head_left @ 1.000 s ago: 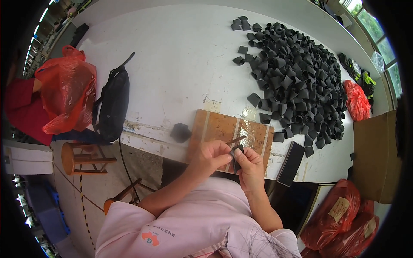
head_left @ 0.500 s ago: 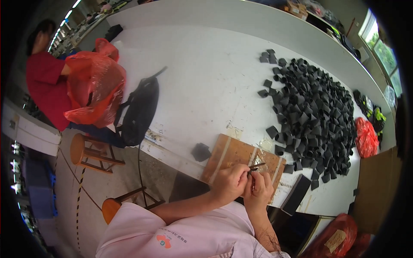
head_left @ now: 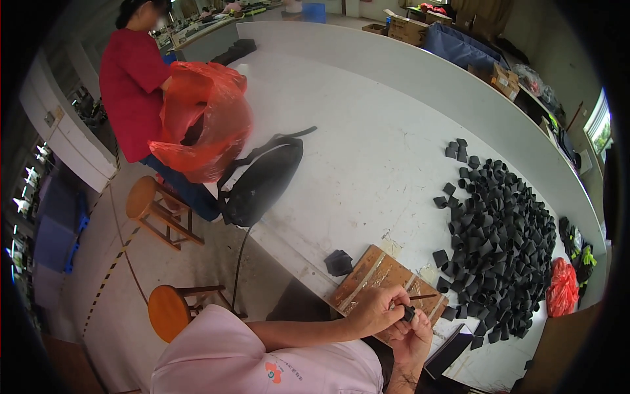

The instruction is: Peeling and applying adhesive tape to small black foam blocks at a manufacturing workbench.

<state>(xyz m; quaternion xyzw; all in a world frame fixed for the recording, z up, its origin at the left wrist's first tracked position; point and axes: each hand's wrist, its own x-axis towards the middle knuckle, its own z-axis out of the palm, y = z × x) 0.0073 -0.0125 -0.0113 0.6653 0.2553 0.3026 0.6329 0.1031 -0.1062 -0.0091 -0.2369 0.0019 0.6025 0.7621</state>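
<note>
Both hands meet over a brown wooden board (head_left: 375,266) at the table's near edge. Between them is a small black folded piece (head_left: 409,314), like those in the big pile. My left hand (head_left: 377,311), fingers closed, pinches it from the left. My right hand (head_left: 413,336) has its fingers curled around its lower side. A thin dark stick-like tool (head_left: 422,297) juts to the right from beside my left fingertips; which hand grips it is hard to tell. Several flat black pieces (head_left: 338,262) lie left of the board.
A large pile of black curled pieces (head_left: 502,249) covers the table's right side. A long black box (head_left: 449,351) lies right of my hands. Further left are a black bag (head_left: 266,180), wooden stools (head_left: 172,314) and a person in red (head_left: 131,92) beside a red plastic bag (head_left: 210,121).
The view has swung, so the table and pile appear lower and further right. My hands remain together over the board, and the black piece between them now shows more clearly.
</note>
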